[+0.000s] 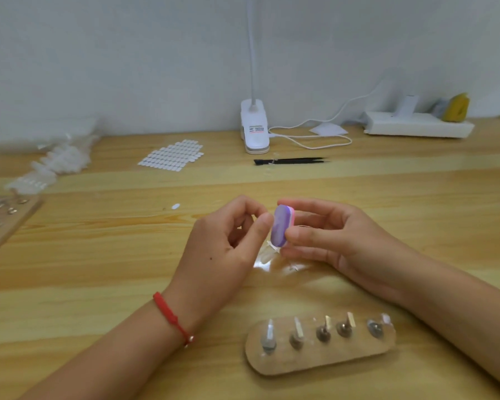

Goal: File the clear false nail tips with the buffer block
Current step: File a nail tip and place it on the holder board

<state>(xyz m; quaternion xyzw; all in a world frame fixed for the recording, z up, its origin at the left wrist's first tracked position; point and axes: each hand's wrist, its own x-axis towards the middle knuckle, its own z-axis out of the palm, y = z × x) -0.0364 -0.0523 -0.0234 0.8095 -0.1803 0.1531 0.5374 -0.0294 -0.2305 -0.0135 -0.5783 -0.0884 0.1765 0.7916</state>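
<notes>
While both hands are meeting over the middle of the wooden table (pixel 98 255), items are being logged left to right.

Left edge: a wooden board (pixel 9 226) with small metal studs is lying partly out of view.

Far left corner: a heap of clear plastic bags (pixel 58 163) is sitting there, contents too blurred to tell.

Toward the far edge: a white sheet of oval stickers (pixel 172 157) is lying flat. A single white oval (pixel 175 206) is lying nearer, apart from it.

Left hand (pixel 223 243), red string bracelet (pixel 171 316) on the wrist: fingers are curling in, with thumb and forefinger closing narrowly together. The thumb tip is touching the purple face of the buffer block (pixel 279 226). Cannot tell whether a tip is pinched between them.

Far edge, centre: a white clip lamp (pixel 254 128) is standing.

Clear nail tips (pixel 264 258) are lying loose on the table just below the block, between the two hands.

The block is standing on end above the table's middle, purple face toward the left hand, pink layer behind.

A thin black tool (pixel 292 161) is lying just in front of the lamp.

Right hand (pixel 329 241): forefinger is pressing the block's top end and thumb its lower end, gripping it. The other fingers are curling loosely beneath.

Near edge: a rounded wooden holder (pixel 321 362) is carrying five metal pegs (pixel 324 333) in a row.

Far right corner: a white power strip (pixel 416 127) is lying along the edge.
</notes>
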